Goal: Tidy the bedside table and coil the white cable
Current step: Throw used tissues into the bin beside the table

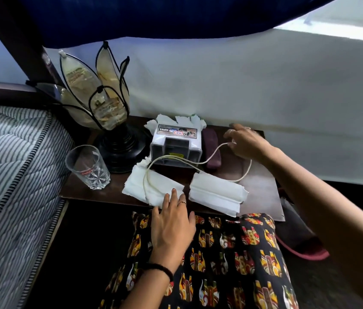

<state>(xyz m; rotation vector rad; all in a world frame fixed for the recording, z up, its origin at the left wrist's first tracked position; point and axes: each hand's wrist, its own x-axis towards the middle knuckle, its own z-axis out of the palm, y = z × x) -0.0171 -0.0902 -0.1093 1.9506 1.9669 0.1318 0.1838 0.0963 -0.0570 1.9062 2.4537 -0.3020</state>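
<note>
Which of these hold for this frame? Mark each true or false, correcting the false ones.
1. The right hand pinches the white cable. True.
2. The glass lies on its side. False: it stands upright on the bedside table.
3. The left hand rests its fingers on the left folded tissue stack. True.
4. The cable is already coiled. False: it trails loosely over the tissues and the white box.

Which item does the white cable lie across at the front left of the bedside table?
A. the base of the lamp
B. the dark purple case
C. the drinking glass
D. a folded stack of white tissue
D: the white cable loops over the left folded stack of white tissue, whose near edge the left hand touches, while the right hand pinches the cable's other end.
</note>
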